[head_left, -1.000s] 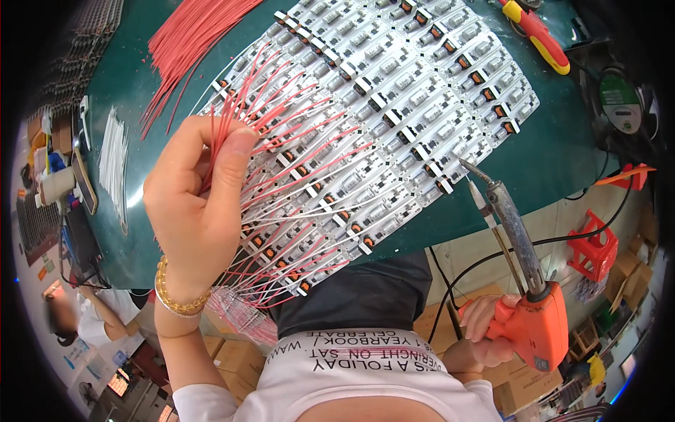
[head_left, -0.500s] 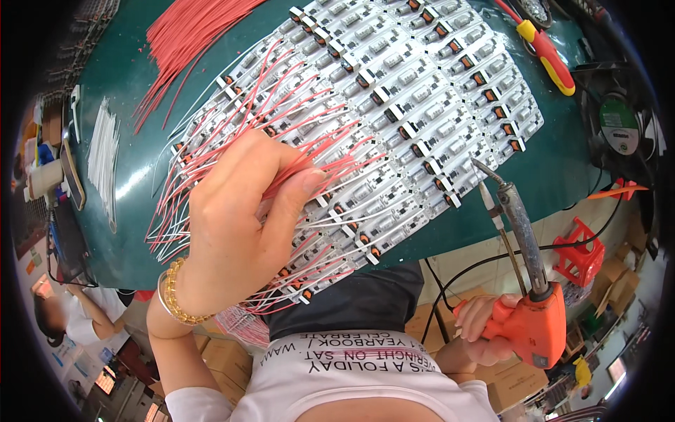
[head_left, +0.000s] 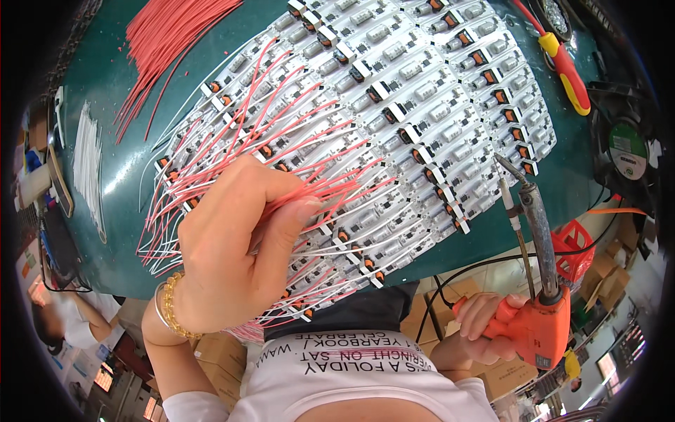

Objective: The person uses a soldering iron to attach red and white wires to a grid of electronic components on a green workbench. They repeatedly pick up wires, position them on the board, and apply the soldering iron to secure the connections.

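Clock positions read from the view's centre.

Hazards (judged):
- Scorching: likely if the dark metal iron tip point(head_left: 517, 169), over the sheet's edge near 2 o'clock, strays onto a component; contact cannot be told.
- Tangling: the left hand point(head_left: 235, 243), at 8 o'clock, pinches a bundle of thin red plastic-coated wires point(head_left: 330, 188) above laid leads; a loosened pinch could scatter strands among them.
- Strained joints: the wrist dragging across the laid leads could pull them.
- Snagging: the sheet's near corner, toward 6 o'clock, appears to overhang the green worktop point(head_left: 450, 254) and could catch on clothing.

Grip, right: the right hand point(head_left: 489, 327), at 4 o'clock, is wrapped round the handle of an orange plastic soldering gun point(head_left: 538, 330).

Principal item: one sheet of white circuit boards point(head_left: 422, 91), on the worktop, centre to 1 o'clock. Joined strips in rows; silvery cylinders, black-and-orange parts, white blocks. Red and white leads point(head_left: 256, 81) fan across its left portion; joint quality too small to tell.
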{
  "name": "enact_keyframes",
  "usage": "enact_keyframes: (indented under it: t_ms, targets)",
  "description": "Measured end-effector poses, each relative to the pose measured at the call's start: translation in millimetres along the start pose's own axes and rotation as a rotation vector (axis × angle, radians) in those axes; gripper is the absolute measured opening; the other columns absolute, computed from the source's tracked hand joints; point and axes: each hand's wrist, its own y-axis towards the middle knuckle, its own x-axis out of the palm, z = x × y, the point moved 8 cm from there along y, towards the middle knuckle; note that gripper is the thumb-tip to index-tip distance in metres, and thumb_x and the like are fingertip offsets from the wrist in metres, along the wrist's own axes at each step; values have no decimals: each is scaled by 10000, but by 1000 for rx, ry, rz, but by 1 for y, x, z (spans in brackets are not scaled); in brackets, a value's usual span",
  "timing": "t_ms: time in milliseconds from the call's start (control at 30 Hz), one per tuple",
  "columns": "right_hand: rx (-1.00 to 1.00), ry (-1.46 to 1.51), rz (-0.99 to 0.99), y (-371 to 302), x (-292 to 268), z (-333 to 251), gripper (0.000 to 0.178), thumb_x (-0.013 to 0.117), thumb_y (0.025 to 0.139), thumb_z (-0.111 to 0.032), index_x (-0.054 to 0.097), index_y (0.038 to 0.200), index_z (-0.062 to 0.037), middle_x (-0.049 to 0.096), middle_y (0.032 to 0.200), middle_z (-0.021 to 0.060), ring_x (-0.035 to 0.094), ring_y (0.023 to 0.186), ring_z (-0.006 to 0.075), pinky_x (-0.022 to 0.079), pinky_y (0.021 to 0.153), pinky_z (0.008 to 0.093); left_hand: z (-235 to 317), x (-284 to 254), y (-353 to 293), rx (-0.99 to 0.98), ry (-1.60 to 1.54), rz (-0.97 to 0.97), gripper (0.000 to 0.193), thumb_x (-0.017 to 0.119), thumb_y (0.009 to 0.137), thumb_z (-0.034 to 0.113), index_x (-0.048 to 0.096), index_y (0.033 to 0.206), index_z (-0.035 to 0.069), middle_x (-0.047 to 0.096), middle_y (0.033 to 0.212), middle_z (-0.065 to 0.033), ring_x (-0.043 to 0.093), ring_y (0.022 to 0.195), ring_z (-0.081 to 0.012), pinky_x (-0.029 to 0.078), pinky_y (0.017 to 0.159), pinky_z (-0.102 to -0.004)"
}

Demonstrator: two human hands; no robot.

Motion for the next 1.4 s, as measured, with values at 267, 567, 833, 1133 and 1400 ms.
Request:
enact_keyframes:
  t_ms: [267, 567, 833, 1133, 1400]
  targets:
    - [-7, -3, 5, -2, -1, -1, 719, 580, 900, -526, 377, 1282, 48, 492, 530, 28, 460, 424, 131, 422, 427, 258, -9, -2, -5, -61, -82, 50, 100, 684, 793, -40, 614, 862, -24, 561, 721, -87, 514, 590, -187, 398, 530, -274]
    - [-35, 45, 22, -9, -2, -1, 713, 589, 904, -504, 375, 1293, 54, 494, 536, 29, 455, 431, 128, 421, 429, 256, -16, -2, -6, -95, -113, 94, 77, 675, 840, 31, 609, 849, -8, 562, 707, -79, 523, 599, -163, 414, 555, -260]
    - [-45, 45, 50, -20, -8, -3, 718, 591, 900, -503, 373, 1294, 56, 487, 533, 26, 449, 429, 126, 417, 427, 252, -14, -3, -6, -96, -55, 90, 107, 689, 838, 54, 601, 814, -1, 564, 698, -75, 514, 587, -160, 400, 546, -263]
    - [-33, 33, 48, -19, -9, -3, 716, 593, 899, -506, 379, 1287, 56, 478, 529, 22, 437, 428, 127, 410, 428, 254, -13, -3, -7, -93, -47, 115, 112, 701, 827, 56, 604, 816, 1, 574, 707, -74, 533, 612, -162, 416, 564, -266]
    - [-13, 26, 58, -22, -12, 0, 742, 597, 882, -538, 386, 1307, 32, 478, 529, 15, 435, 431, 120, 407, 431, 249, -8, -4, -5, -70, -42, 98, 109, 712, 787, 16, 617, 833, -9, 571, 716, -98, 543, 605, -211, 433, 569, -282]
